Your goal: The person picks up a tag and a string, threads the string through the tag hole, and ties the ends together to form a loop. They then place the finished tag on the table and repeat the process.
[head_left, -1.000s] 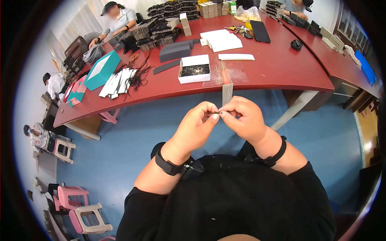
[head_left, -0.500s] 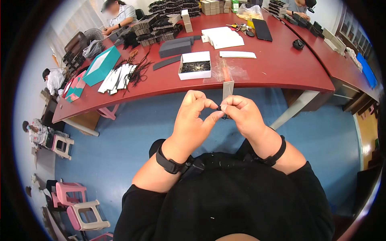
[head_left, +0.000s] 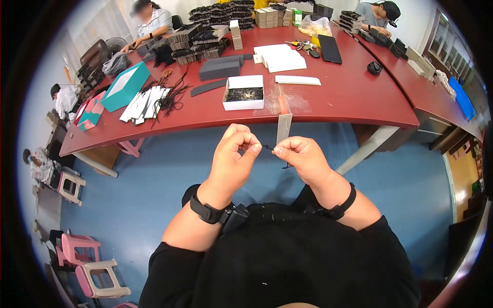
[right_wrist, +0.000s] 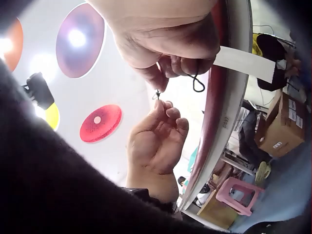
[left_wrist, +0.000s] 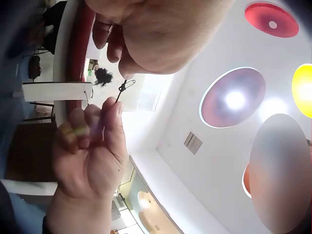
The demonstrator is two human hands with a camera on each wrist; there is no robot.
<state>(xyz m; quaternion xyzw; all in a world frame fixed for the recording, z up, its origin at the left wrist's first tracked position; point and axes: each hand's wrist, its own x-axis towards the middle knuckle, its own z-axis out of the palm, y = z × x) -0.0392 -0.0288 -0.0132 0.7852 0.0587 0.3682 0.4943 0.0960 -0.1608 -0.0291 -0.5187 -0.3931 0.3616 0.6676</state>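
Observation:
Between my two hands, a short black cord with a knot is stretched. My left hand pinches one end between thumb and index finger. The other side is in the pinch of my right hand, and a loop of the cord hangs below its fingers. In the left wrist view, a small safety pin sits at the knot, close to the left fingertips. Just beyond the hands, a grey tag-like strip juts out from the table edge, held under clear tape.
On the red table stand a white box of small dark pieces, dark grey boxes, white cards, white strips with black cords and a teal box. Several people sit around; plastic stools stand at the left.
My hands were close together on the small dark piece. Now they have drawn apart, the left one moving left, and the cord with its knot shows between them.

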